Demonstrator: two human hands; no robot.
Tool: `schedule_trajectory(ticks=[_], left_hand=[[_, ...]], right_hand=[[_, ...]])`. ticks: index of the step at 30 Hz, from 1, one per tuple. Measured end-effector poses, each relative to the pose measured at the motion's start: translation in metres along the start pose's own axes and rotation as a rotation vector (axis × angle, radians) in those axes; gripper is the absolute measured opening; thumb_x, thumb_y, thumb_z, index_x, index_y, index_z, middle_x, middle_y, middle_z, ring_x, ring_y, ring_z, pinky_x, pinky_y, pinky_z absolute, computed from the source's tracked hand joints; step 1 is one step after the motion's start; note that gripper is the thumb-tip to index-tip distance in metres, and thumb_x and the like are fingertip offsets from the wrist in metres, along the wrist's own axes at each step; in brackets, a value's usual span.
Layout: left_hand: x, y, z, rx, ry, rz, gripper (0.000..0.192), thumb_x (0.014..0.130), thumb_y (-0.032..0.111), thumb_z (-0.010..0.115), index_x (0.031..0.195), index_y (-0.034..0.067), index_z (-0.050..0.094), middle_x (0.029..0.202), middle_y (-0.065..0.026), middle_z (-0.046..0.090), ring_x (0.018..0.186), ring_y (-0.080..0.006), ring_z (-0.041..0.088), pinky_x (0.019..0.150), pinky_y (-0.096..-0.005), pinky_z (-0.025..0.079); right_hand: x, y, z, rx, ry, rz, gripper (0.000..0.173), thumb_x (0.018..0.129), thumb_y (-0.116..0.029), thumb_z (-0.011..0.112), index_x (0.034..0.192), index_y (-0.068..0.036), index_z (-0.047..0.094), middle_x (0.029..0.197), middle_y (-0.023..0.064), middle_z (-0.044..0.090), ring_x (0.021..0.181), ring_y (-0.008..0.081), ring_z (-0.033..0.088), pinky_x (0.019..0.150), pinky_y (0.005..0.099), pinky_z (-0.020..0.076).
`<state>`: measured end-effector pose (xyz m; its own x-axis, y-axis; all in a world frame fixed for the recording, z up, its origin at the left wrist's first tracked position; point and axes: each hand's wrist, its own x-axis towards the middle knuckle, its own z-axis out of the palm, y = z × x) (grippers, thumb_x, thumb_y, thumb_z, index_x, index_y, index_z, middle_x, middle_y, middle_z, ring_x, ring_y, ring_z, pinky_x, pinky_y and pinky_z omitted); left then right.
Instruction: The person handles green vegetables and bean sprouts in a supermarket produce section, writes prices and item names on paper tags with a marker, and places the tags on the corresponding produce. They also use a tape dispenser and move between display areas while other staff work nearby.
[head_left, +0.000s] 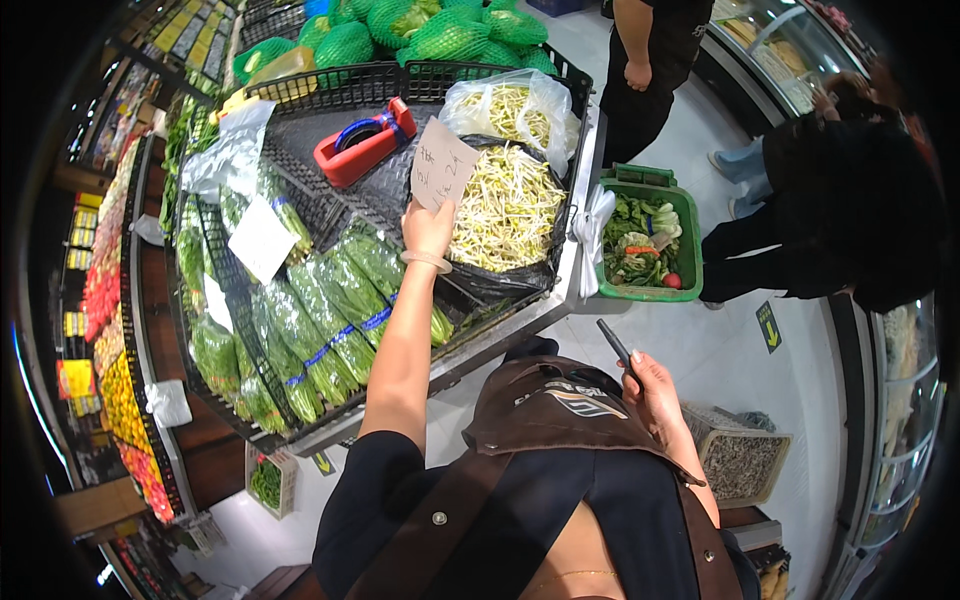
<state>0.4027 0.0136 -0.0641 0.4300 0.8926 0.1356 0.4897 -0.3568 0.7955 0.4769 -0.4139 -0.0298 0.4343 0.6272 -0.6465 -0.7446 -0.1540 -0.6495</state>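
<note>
My left hand (429, 229) reaches over the produce stand and pinches a piece of cardboard (442, 163) bearing handwriting. The card stands tilted at the left edge of a heap of bean sprouts (514, 206), which lies in an opened black plastic bag (491, 281). Behind that heap, more bean sprouts sit in a translucent plastic bag (555, 124). Low beside my brown apron, my right hand (651, 386) holds a dark marker pen (613, 341), its tip pointing up and left. A red tape dispenser (349, 160) lies in the black crate, left of the card.
Bagged leafy greens (322, 322) with blue bands fill the near left crates, with a white sheet (262, 238) on them. Netted green vegetables (442, 34) lie behind. A green bin (688, 262) of vegetable scraps adjoins the stand. People (840, 202) stand in the right aisle.
</note>
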Motion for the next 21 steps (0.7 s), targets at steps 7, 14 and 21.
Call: schedule_trajectory(ticks=[7, 14, 21], left_hand=[[-0.004, 0.001, -0.011, -0.044, 0.148, 0.010, 0.082, 0.074, 0.026, 0.085, 0.138, 0.002, 0.039, 0.121, -0.0203, 0.063, 0.106, -0.0330, 0.066, 0.090, -0.0412, 0.051], [-0.001, -0.012, -0.019, 0.152, 0.152, 0.052, 0.080, 0.075, 0.022, 0.084, 0.141, 0.008, 0.040, 0.111, -0.0214, 0.068, 0.101, -0.0395, 0.065, 0.090, -0.0454, 0.048], [-0.003, -0.005, -0.018, 0.152, 0.245, 0.195, 0.093, 0.071, 0.020, 0.087, 0.146, 0.002, 0.033, 0.104, -0.0162, 0.068, 0.100, -0.0337, 0.064, 0.089, -0.0445, 0.046]], right_hand=[[0.018, 0.011, 0.015, -0.038, 0.024, 0.001, 0.027, 0.103, -0.032, 0.056, 0.092, -0.008, 0.057, 0.062, -0.0045, 0.045, 0.053, 0.0059, 0.035, 0.051, 0.0227, 0.0298], [0.025, 0.005, 0.009, -0.222, 0.094, 0.059, 0.028, 0.102, -0.033, 0.058, 0.088, -0.009, 0.056, 0.063, -0.0052, 0.046, 0.055, 0.0047, 0.036, 0.051, 0.0221, 0.0298], [0.034, 0.008, 0.010, -0.298, 0.087, -0.009, 0.026, 0.101, -0.032, 0.061, 0.090, -0.008, 0.058, 0.064, -0.0052, 0.047, 0.055, 0.0046, 0.037, 0.051, 0.0224, 0.0296]])
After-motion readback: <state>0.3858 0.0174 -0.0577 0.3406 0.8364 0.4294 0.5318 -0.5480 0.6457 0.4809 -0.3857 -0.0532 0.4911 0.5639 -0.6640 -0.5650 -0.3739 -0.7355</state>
